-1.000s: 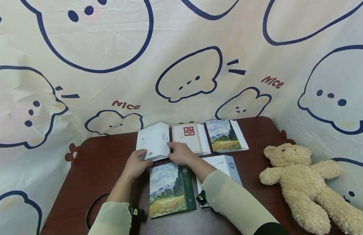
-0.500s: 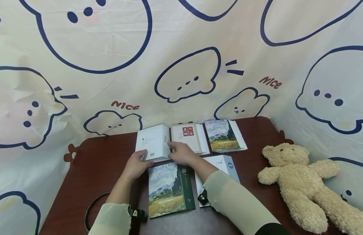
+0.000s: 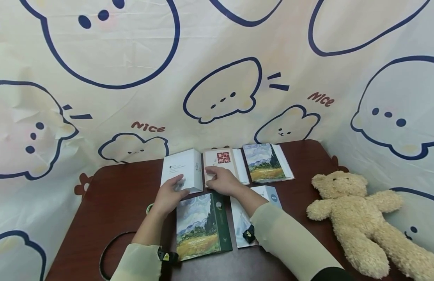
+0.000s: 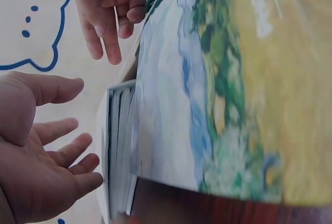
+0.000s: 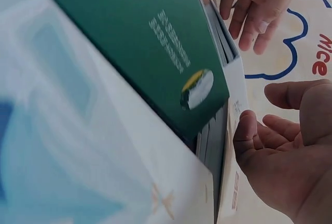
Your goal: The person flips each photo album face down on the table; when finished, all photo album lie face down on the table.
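Note:
A thick white album point(image 3: 178, 168) lies with its cover down at the back left of the table. Over its near edge hovers my left hand point(image 3: 170, 194), fingers spread; the left wrist view shows the hand apart from the page edges point(image 4: 120, 136). My right hand point(image 3: 222, 180) is over the near part of a beige album point(image 3: 214, 158) with red squares, its fingers loosely bent around nothing. Below both hands lies a photo album with a painted landscape point(image 3: 197, 230) and a green spine point(image 5: 150, 42). A white and blue album point(image 3: 239, 224) is partly under the right forearm.
Another landscape album point(image 3: 260, 164) lies at the back right. A plush bear point(image 3: 355, 218) occupies the table's right side. A dark cable loop point(image 3: 103, 249) and a small green ring point(image 3: 148, 208) are near the left arm. Behind the table point(image 3: 122, 195) hangs a patterned cloth point(image 3: 132, 101).
The white album's raised cover has come down flat. Both hands have since let go of it; the left has shifted up over its near edge and the right has moved rightward off its spine.

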A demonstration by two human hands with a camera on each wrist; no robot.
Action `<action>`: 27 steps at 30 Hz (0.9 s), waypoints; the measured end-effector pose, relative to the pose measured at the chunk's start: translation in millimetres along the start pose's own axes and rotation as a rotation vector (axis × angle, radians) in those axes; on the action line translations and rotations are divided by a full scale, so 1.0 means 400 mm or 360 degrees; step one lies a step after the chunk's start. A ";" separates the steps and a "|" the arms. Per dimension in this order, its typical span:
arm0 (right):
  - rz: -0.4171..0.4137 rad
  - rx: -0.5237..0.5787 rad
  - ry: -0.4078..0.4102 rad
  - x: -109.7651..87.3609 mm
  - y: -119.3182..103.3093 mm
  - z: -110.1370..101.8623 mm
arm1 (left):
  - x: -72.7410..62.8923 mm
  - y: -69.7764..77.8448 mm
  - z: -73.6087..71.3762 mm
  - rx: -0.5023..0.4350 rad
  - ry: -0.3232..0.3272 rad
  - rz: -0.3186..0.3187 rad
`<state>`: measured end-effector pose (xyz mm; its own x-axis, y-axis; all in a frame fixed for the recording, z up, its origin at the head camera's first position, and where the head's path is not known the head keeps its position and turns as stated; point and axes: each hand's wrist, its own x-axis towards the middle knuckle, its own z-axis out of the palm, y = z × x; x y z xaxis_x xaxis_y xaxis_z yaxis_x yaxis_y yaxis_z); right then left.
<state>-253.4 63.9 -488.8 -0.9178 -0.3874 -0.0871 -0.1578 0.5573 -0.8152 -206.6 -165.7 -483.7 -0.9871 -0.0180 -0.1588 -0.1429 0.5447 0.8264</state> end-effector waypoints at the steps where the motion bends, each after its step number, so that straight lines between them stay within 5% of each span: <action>1: -0.0004 -0.0001 0.0009 -0.001 0.003 -0.005 | 0.001 0.004 0.004 -0.0004 0.0003 0.0011; 13: 0.0061 -0.0080 0.0089 -0.015 0.034 -0.060 | 0.011 0.057 0.061 -0.0159 0.0022 0.0108; 27: 0.0149 -0.0205 0.0152 -0.042 0.068 -0.104 | 0.025 0.082 0.107 -0.0317 -0.0098 0.0116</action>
<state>-257.4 116.1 -485.5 -0.9601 -0.2615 -0.0995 -0.1099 0.6794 -0.7255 -218.1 -112.1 -481.2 -0.9900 0.0700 -0.1221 -0.0884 0.3662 0.9263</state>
